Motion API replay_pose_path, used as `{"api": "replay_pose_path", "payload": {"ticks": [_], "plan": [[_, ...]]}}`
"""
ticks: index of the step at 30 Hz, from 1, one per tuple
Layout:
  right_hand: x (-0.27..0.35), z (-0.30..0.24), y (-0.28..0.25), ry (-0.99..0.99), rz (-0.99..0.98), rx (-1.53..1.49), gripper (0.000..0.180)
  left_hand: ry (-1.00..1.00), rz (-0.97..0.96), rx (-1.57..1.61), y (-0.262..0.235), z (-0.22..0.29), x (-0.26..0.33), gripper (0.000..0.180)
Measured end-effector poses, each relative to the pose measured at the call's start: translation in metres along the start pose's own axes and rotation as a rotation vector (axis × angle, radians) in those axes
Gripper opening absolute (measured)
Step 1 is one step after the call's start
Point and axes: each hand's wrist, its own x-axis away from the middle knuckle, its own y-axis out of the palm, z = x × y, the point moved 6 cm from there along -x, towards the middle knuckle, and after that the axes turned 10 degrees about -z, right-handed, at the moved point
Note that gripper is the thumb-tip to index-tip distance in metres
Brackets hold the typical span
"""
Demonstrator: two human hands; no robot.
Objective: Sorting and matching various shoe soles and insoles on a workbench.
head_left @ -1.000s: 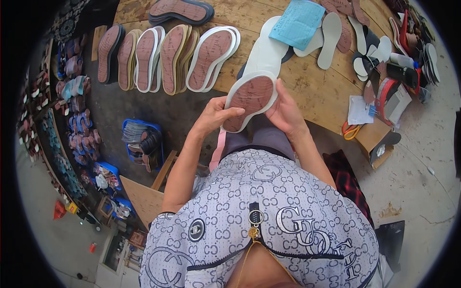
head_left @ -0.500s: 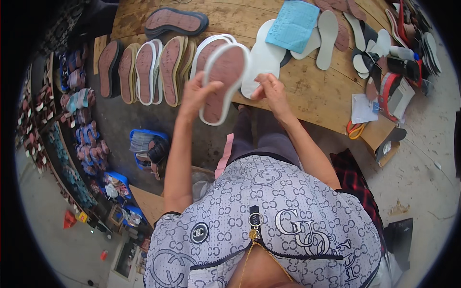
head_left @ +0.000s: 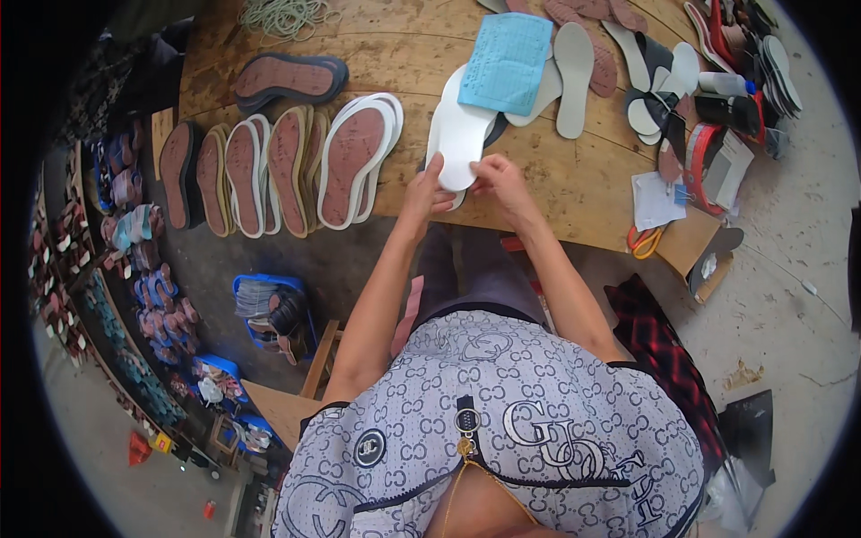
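In front of me a small stack of white shoe soles [head_left: 462, 143] lies at the table's near edge. My left hand [head_left: 423, 199] is closed on the left side of the narrow end of the top sole. My right hand [head_left: 504, 186] pinches the right edge of that same end. A light blue sheet of paper [head_left: 506, 63] with writing covers the far part of the stack. To the left, white-rimmed soles with brown insoles [head_left: 352, 166] lie in an overlapping pile, apart from my hands.
More brown-topped soles with tan [head_left: 290, 161], white and dark rims line the table's left edge. A dark-rimmed pair [head_left: 285, 77] lies farther back by tangled cord [head_left: 282, 16]. Loose insoles [head_left: 574, 79] sit right of the paper. Orange-handled scissors [head_left: 645, 242] rest at the right edge.
The white-rimmed, brown-topped sole that my left hand held up now lies on the pile at left. My left hand has moved right to the white sole. The view has shifted.
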Motion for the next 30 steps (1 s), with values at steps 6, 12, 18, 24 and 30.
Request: {"api": "replay_pose_path", "payload": {"ticks": [6,12,18,24,30], "plan": [[0.009,-0.082,-0.030,-0.332,0.460,0.404,0.043,0.238,0.020,-0.100,-0.022,-0.012,-0.020,0.037],[-0.080,-0.123,-0.118,-0.346,0.633,0.548,0.033,0.271,0.353,-1.284,0.002,0.015,0.007,0.038],[0.059,-0.171,0.024,-0.830,0.301,1.305,0.024,0.620,-0.267,-0.069,0.065,0.056,0.058,0.056],[0.157,-0.099,0.008,-0.729,0.272,0.954,0.024,0.301,-0.309,-0.008,0.105,0.007,0.019,0.033],[0.207,-0.043,-0.131,-0.439,0.767,0.072,0.024,0.083,-0.506,-0.059,0.144,-0.009,0.027,0.031]]}}
